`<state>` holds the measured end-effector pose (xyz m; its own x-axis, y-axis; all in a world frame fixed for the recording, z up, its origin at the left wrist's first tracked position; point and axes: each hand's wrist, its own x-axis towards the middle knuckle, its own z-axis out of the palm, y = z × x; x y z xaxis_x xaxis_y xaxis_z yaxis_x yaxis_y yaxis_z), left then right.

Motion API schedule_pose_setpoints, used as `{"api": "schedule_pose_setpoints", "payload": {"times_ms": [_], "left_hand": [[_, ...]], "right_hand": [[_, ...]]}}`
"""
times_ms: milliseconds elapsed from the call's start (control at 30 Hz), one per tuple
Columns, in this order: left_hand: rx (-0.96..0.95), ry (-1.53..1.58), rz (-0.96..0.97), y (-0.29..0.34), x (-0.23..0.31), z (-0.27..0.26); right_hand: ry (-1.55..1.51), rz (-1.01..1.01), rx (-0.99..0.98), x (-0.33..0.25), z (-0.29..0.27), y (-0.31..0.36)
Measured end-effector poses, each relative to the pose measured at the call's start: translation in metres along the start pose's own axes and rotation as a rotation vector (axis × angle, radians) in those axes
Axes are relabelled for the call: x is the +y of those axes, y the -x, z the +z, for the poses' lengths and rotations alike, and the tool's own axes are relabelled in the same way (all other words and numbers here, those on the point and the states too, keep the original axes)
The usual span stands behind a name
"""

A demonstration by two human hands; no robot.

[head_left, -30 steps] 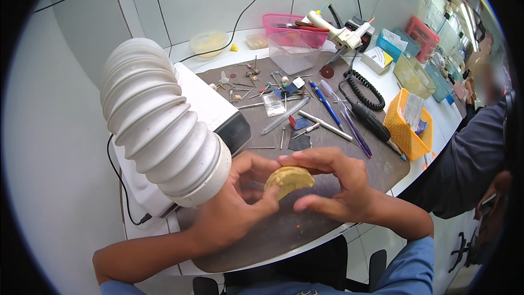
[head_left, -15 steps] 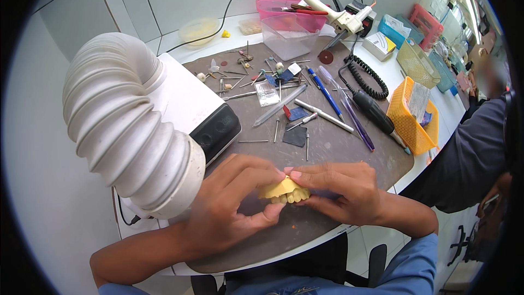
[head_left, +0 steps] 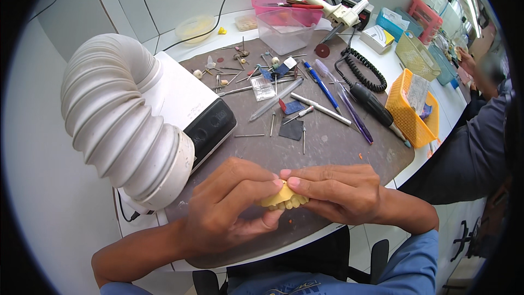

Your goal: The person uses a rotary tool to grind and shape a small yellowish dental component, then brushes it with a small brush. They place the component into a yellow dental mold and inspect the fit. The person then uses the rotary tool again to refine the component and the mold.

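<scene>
Between my two hands is a yellow dental model [head_left: 282,199], a cast with a row of paler teeth along its lower edge. My left hand [head_left: 232,202] grips its left side, fingertips on top and thumb near the teeth. From the right, my right hand [head_left: 341,194] pinches it, with thumb and fingers closed on its top and side. The fingers cover the model's upper edge and right end. It is held up over the near part of the brown work mat [head_left: 245,155].
A white ribbed suction hose [head_left: 114,120] curves over a white unit at left. Loose burs, pens [head_left: 325,90] and a black rotary handpiece [head_left: 374,106] lie across the mat. A yellow basket [head_left: 412,109] stands at right; a glue gun [head_left: 338,11] and pink bin [head_left: 262,3] are behind. Another person [head_left: 464,153] is at far right.
The dental model has tilted slightly, so more of its tooth row and yellow front shows. Both hands keep their hold. The whole view has shifted a little.
</scene>
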<state>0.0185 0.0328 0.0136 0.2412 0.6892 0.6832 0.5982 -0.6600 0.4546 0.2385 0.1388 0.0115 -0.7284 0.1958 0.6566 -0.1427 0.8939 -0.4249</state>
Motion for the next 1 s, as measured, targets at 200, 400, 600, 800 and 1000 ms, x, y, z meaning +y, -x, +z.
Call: {"api": "schedule_pose_setpoints", "payload": {"times_ms": [200,400,600,800,1000], "left_hand": [[-0.024,0.015,-0.168,-0.006,0.010,0.003],[0.042,0.106,-0.447,-0.002,0.003,0.012],[-0.056,-0.108,-0.365,-0.013,0.008,0.020],[-0.039,-0.169,-0.351,-0.007,0.002,0.013],[-0.088,-0.122,-0.354,-0.006,0.002,0.013]], "right_hand": [[-0.050,0.095,-0.028,0.000,-0.004,0.006],[-0.132,0.363,-0.080,0.003,0.000,-0.001],[-0.046,0.427,-0.074,0.006,0.000,0.005],[0.404,0.207,0.166,0.007,-0.041,0.023],[0.779,0.560,0.392,-0.002,-0.138,0.051]]}}
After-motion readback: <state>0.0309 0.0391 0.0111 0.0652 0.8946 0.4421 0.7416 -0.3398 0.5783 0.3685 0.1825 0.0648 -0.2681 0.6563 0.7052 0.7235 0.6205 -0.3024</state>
